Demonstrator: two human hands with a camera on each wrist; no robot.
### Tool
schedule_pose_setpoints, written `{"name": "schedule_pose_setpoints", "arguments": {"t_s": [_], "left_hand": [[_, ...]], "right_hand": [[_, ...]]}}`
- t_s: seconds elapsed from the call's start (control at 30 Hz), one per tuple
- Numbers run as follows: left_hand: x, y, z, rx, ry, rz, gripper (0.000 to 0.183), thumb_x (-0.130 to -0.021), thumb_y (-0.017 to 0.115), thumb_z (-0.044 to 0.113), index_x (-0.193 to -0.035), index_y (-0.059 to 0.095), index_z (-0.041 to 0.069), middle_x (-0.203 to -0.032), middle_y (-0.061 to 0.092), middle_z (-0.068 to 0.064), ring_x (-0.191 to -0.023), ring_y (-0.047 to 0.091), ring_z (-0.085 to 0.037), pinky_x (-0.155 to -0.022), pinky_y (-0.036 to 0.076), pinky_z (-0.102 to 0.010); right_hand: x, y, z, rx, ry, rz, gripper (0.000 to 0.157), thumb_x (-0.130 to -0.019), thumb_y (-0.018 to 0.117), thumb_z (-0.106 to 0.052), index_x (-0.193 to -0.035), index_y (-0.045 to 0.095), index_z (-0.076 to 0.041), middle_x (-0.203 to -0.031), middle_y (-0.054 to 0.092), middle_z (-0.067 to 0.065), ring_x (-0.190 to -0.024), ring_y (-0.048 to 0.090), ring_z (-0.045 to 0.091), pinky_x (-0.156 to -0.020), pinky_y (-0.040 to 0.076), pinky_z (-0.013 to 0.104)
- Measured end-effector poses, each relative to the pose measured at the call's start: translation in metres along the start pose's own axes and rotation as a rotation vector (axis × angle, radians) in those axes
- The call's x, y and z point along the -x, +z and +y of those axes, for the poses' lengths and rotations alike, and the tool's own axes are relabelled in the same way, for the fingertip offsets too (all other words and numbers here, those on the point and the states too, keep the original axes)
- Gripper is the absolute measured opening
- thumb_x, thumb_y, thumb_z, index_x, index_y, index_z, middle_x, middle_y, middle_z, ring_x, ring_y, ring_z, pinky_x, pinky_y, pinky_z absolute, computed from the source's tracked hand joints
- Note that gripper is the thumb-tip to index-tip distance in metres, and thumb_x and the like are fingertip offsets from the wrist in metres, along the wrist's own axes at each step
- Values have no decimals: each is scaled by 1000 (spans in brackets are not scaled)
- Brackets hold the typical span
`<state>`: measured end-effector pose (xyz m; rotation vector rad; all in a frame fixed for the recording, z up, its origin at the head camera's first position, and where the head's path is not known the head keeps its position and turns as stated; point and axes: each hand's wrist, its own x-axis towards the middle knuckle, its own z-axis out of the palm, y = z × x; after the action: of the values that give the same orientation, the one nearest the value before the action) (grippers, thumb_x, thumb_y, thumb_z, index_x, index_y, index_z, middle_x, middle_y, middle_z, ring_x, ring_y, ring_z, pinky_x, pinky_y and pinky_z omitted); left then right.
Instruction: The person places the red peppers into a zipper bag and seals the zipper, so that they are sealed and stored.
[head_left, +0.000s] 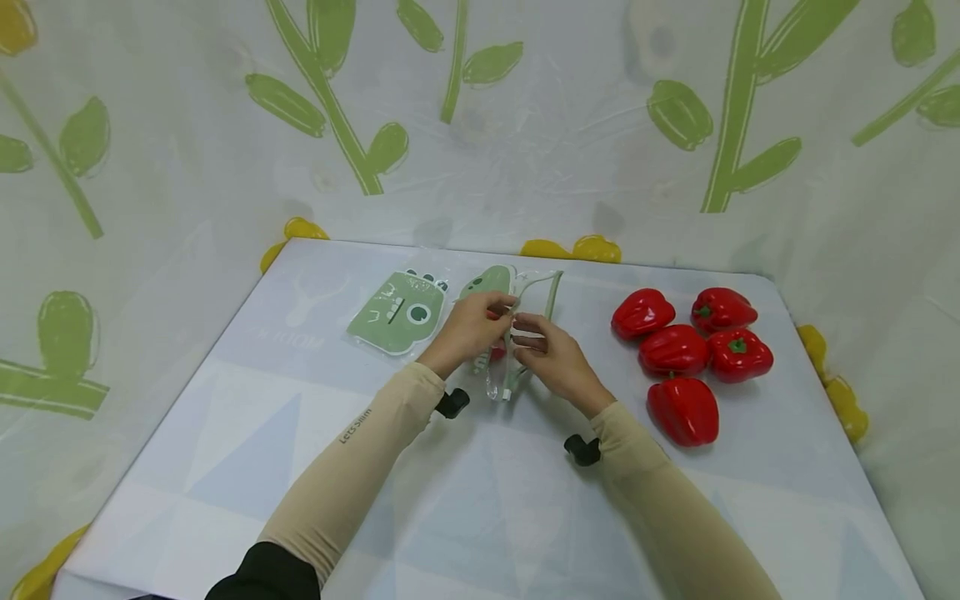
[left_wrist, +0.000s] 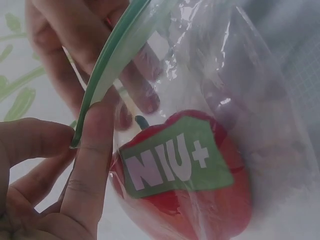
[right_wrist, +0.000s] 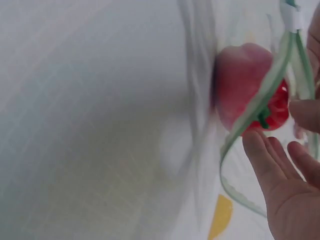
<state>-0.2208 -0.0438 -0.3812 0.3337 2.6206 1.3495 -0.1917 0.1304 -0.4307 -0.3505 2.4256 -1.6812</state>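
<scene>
A clear zip bag (left_wrist: pixel 270 115) with a green zip edge (left_wrist: pixel 102 62) and a printed label holds a red toy bell pepper (left_wrist: pixel 200 212). My left hand (head_left: pixel 472 327) pinches the zip edge between thumb and finger, as the left wrist view shows. At the bag's mouth is my right hand (head_left: pixel 558 362), its fingers extended beside the pepper (right_wrist: pixel 245 82) and overlapping the bag film. In the right wrist view the green edge loops away from a white zip slider (right_wrist: pixel 292 17), so the mouth gapes.
Left of the hands lies another clear bag with a green cartoon face (head_left: pixel 397 312). Several red toy peppers (head_left: pixel 672 350) sit in a cluster at the table's right side. A patterned cloth covers the table (head_left: pixel 465 500), and a leaf-print curtain (head_left: pixel 525 150) hangs behind it.
</scene>
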Motion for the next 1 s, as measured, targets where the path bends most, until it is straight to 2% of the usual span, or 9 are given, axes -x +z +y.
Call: {"name": "schedule_pose_setpoints", "arguments": {"t_s": [0.17, 0.27, 0.47, 0.63, 0.87, 1.0], "left_hand": [[-1, 0, -2, 26, -9, -1, 35, -100, 62, 13, -134, 65, 9, -119, 69, -10, -95, 68, -21, -73, 59, -29], [-1, 0, -4, 32, -9, 2, 35, -99, 62, 11, -134, 65, 9, -118, 69, -10, -90, 69, -20, -71, 59, -28], [0, -1, -5, 35, -8, -1, 34, -99, 63, 11, -133, 66, 9, -115, 70, -10, -79, 70, -18, -69, 59, -29], [2, -2, -8, 38, -28, -9, 35, -98, 63, 11, -133, 66, 9, -114, 69, -9, -74, 69, -18, -69, 58, -29], [2, -2, -9, 72, -32, -22, 37, -97, 63, 10, -134, 65, 8, -113, 68, -8, -71, 69, -20, -67, 58, -28], [2, -4, -9, 75, -22, -16, 36, -97, 62, 10, -133, 65, 8, -113, 68, -8, -72, 69, -20, -67, 58, -29]], "right_hand": [[9, -6, -4, 82, -26, 53, 56, -96, 69, -11, -148, 48, -8, -143, 56, 14, -122, 62, 29, -101, 52, 42], [14, -10, -6, 120, -76, 75, 56, -96, 70, -11, -147, 48, -6, -144, 55, 14, -122, 62, 29, -101, 52, 43], [31, -20, -14, 243, -156, 148, 58, -93, 74, -14, -146, 49, -9, -142, 57, 10, -122, 61, 30, -96, 54, 47], [46, -31, -16, 344, -161, 239, 63, -91, 77, -17, -147, 49, -11, -142, 57, 8, -121, 61, 28, -94, 55, 48], [68, -61, -15, 395, -181, 347, 66, -88, 80, -14, -146, 49, -8, -140, 58, 10, -121, 59, 30, -94, 55, 51], [81, -77, -12, 441, -163, 387, 68, -87, 80, -16, -147, 48, -9, -139, 57, 11, -121, 56, 30, -95, 53, 55]]}}
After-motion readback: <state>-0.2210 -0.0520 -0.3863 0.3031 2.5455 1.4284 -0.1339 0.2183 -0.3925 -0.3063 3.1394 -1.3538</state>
